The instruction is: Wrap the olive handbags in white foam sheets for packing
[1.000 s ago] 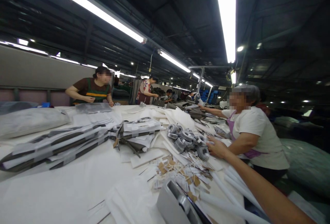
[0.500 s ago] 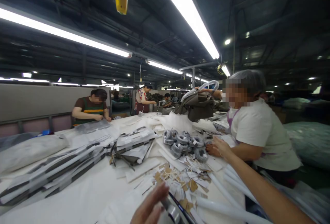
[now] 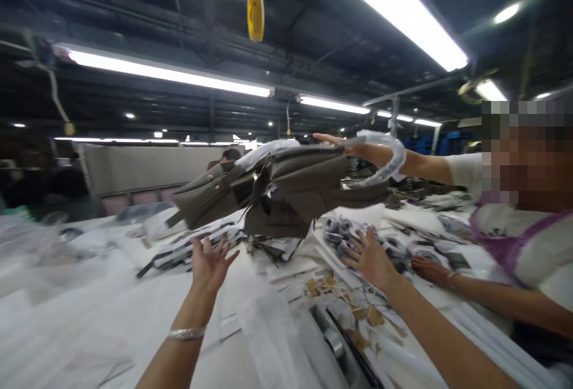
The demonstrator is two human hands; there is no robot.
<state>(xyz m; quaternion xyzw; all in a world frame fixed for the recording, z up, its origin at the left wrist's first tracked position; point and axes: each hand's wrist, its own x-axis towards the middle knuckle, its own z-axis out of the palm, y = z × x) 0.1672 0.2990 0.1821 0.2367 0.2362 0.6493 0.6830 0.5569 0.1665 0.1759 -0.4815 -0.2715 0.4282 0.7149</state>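
Note:
Several dark olive-brown handbags [image 3: 295, 192], at least one with a plastic-wrapped handle [image 3: 394, 159], hang over the table on a co-worker's outstretched arm [image 3: 416, 162]. My left hand [image 3: 209, 264] is raised below the bags' left part, fingers spread and holding nothing. To the right, my right hand [image 3: 372, 259] is likewise open and empty, palm toward the bags, in front of a heap of grey wrapped coils [image 3: 342, 231]. Neither hand appears to touch the bags.
Loose brown and white tags [image 3: 333, 287] lie mid-table. A grey tape dispenser [image 3: 331, 341] stands at the near edge. White sheets [image 3: 54, 311] cover the left side. The co-worker's other hand [image 3: 430, 268] rests at the right, and a yellow control [image 3: 255, 17] hangs overhead.
The co-worker has swung the bags from the back right toward me and the left. My left hand has risen from beside the dispenser, and my view has turned left.

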